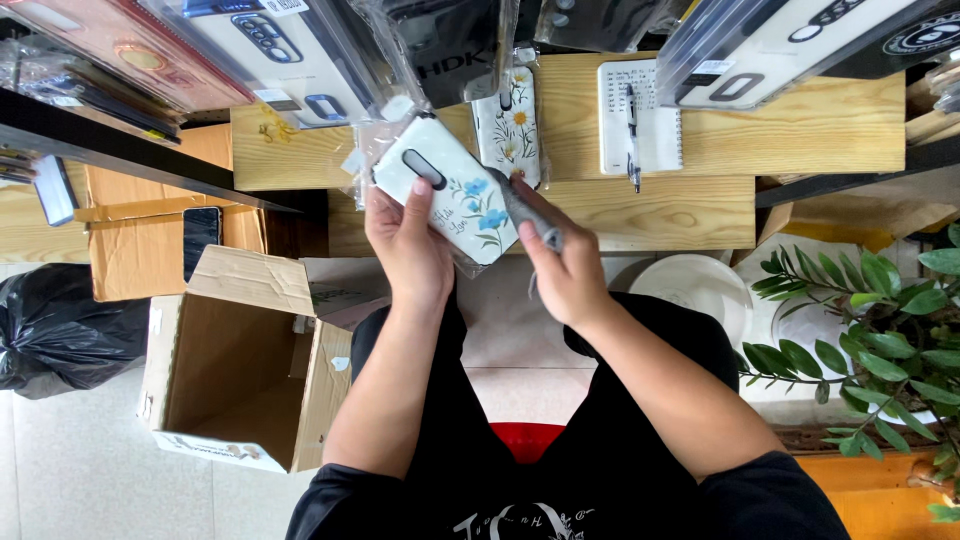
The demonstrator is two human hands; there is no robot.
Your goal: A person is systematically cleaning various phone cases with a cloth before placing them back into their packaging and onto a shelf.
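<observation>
My left hand (408, 245) holds a white phone case (447, 188) with blue flowers on it, wrapped in a clear plastic sleeve, its thumb resting on the case's face. My right hand (562, 265) grips a grey pen-like tool (528, 215) whose tip touches the case's right edge. Just behind, a second white case with daisies (512, 125) lies on the wooden table (780, 130).
A notepad with a pen (637, 115) lies on the table. Packaged phone cases (300, 50) hang overhead. An open cardboard box (235, 365) and a black bag (50, 330) sit on the floor at left, a potted plant (880, 350) at right.
</observation>
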